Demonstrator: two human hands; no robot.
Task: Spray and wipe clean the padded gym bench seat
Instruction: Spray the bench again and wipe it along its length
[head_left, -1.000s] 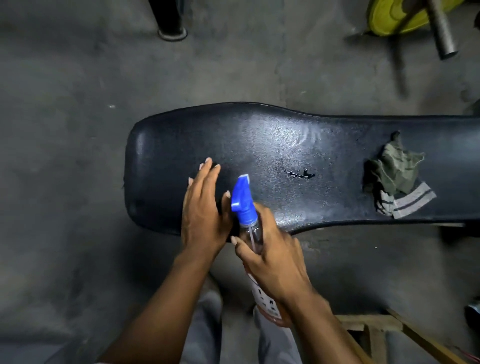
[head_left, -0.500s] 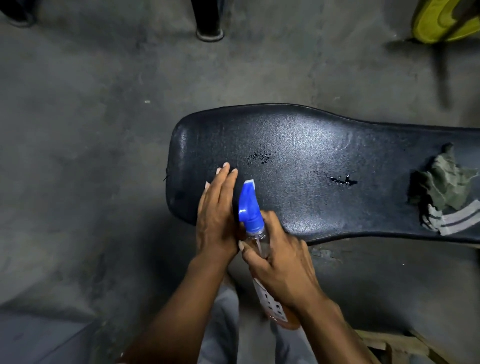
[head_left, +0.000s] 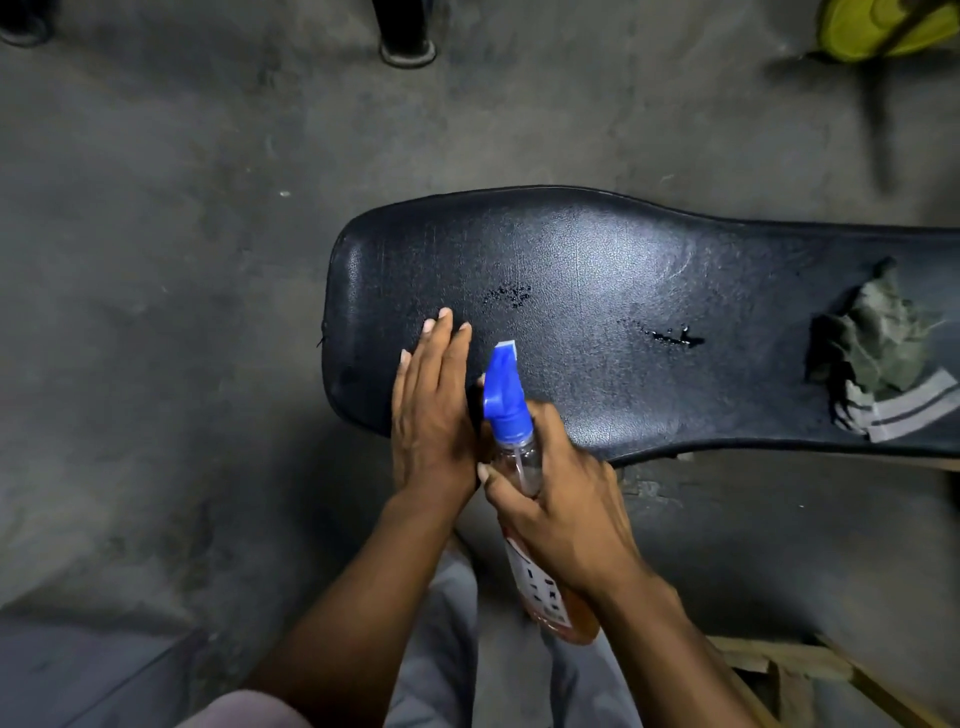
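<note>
Two wet patches dot the bench seat (head_left: 597, 260), unchanged; right hand (head_left: 566, 509) still grips spray bottle (head_left: 511, 415), left hand (head_left: 431, 410) flat.

- One padded bench seat (head_left: 597, 270)
- One spray bottle (head_left: 519, 467)
- One crumpled cloth (head_left: 878, 353)
- Two wet patches (head_left: 509, 296)
- Two hands (head_left: 431, 415)
- One yellow weight plate (head_left: 878, 26)

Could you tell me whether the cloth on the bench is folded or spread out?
Neither: the cloth lies crumpled in a loose heap on the bench, with one striped corner sticking out flat near its front edge.
</note>
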